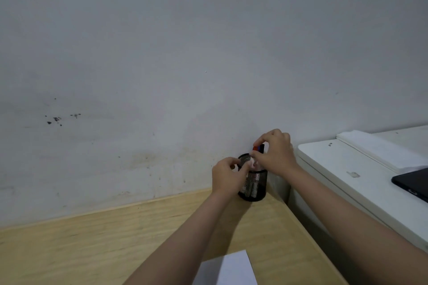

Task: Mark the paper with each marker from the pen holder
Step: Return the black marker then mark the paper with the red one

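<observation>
A black mesh pen holder (253, 186) stands at the far right corner of the wooden desk (104, 243), against the wall. Markers (259, 147) with red, blue and black ends stick out of its top. My right hand (275, 152) is above the holder, its fingertips pinched on the marker ends. My left hand (228, 174) grips the holder's rim and left side. A white sheet of paper (229, 269) lies at the desk's near edge, partly covered by my left forearm and cut off by the frame.
A pale wall rises right behind the desk. To the right stands a white cabinet (342, 169) with a folded white cloth (375, 146) and a dark tablet (414, 183) on it. A narrow gap separates it from the desk.
</observation>
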Demonstrator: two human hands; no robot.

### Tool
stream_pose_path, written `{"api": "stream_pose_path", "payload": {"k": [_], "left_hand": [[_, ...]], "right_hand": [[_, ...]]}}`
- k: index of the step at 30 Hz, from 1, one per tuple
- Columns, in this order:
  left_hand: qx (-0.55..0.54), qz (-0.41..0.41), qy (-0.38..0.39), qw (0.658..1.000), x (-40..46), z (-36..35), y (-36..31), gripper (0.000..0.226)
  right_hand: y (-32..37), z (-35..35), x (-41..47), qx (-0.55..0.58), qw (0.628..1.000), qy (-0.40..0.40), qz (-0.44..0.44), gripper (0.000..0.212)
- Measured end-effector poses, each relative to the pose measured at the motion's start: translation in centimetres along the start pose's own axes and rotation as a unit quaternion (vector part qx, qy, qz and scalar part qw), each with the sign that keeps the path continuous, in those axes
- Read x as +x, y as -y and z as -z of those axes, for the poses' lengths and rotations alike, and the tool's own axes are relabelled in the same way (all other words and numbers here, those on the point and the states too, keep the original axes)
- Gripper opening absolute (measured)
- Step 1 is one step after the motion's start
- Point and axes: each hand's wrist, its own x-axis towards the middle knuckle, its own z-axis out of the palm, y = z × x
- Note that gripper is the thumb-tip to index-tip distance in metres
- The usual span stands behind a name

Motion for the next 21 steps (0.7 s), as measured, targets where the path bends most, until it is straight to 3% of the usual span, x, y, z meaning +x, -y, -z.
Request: {"api": "stream_pose_path", "payload": {"k": [4, 7, 9, 12, 14, 17, 21], "left_hand": [[-0.132, 0.113, 0.001, 0.985, -0.2, 1.0, -0.7, 0.033], [-0.287, 0.242, 0.138, 0.916, -0.2, 3.3, -2.5, 0.037], [-0.315, 0.271, 0.205, 0.886, -1.0, 4.7, -3.5, 0.033], [-0.356, 0.282, 0.208, 0.866, -3.7, 7.1, -4.7, 0.013], [-0.373, 0.276, 0.183, 0.867, -5.4, 8.7, -5.5, 0.010], [-0.327, 0.229, 0.142, 0.906, -7.5, 11.3, -5.9, 0.009], [-0.259, 0.147, 0.154, 0.942, -10.6, 15.2, -5.3, 0.017]], "right_hand": [[1.3, 1.2, -1.9, 0.160, 0.986, 0.004, 0.035, 0.016], [2.4, 2.2, -4.2, 0.205, 0.974, -0.030, 0.096, 0.025], [3.2, 2.9, -6.2, 0.227, 0.966, -0.039, 0.119, 0.030], [5.0, 4.0, -9.9, 0.250, 0.959, -0.035, 0.128, 0.032], [6.0, 4.7, -11.9, 0.254, 0.958, -0.013, 0.134, 0.034], [7.2, 5.1, -13.9, 0.300, 0.947, 0.004, 0.111, 0.037], [9.9, 4.0, -15.0, 0.421, 0.905, -0.018, -0.050, 0.037]]}}
